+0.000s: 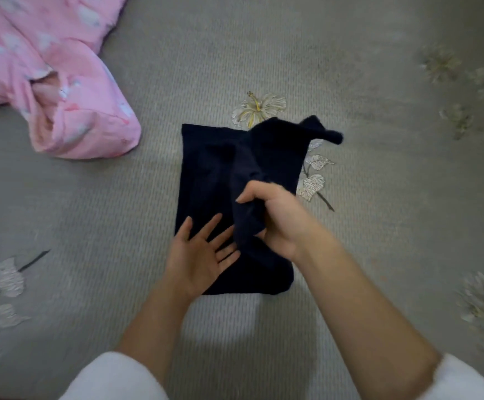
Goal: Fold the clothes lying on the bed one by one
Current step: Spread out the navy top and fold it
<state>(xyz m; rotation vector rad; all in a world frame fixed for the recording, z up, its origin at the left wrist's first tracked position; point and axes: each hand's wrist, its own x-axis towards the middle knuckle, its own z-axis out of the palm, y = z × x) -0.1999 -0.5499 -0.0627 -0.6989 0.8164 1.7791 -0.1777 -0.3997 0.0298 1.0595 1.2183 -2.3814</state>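
A dark navy garment (206, 174) lies partly folded in the middle of the bed. My right hand (275, 215) grips a bunched fold of it and holds that part lifted over the right half, with a loose end sticking out at the upper right. My left hand (203, 252) lies flat with its fingers spread on the garment's lower left part, palm turned up toward me. Both forearms reach in from white sleeves at the bottom of the view.
A crumpled pink garment (47, 82) with pale prints lies at the upper left. The bed is covered by a grey sheet (379, 168) with pale flower prints. Open sheet surrounds the navy garment on all sides.
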